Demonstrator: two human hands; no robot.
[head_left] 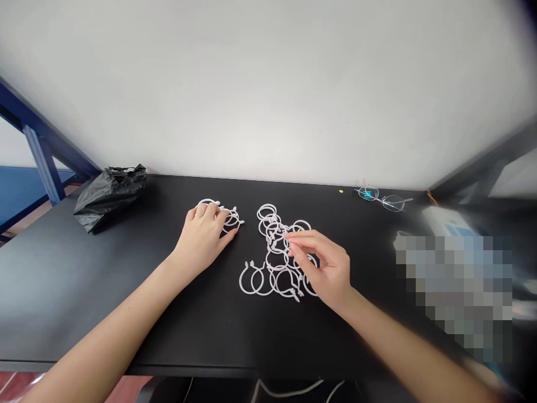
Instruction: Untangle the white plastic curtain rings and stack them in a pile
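Note:
Many white plastic shower curtain rings [277, 260] lie in a loose, overlapping pile on the black table, several of them gaping at their ends. My right hand [325, 263] is over the right side of this pile, thumb and fingertips pinched together at one ring; the palm and fingers cover some rings behind. To the left is a smaller cluster of the same rings [230, 218]. My left hand [203, 232] lies on that cluster with fingers stretched over it and thumb apart, partly hiding the rings.
A crumpled black plastic bag [111, 193] sits at the table's back left. Eyeglasses [381, 200] and a small yellow bit [341, 191] lie at the back right. A white box [448, 224] and a pixelated area are on the right. Behind the table [188, 330] rises a pale wall.

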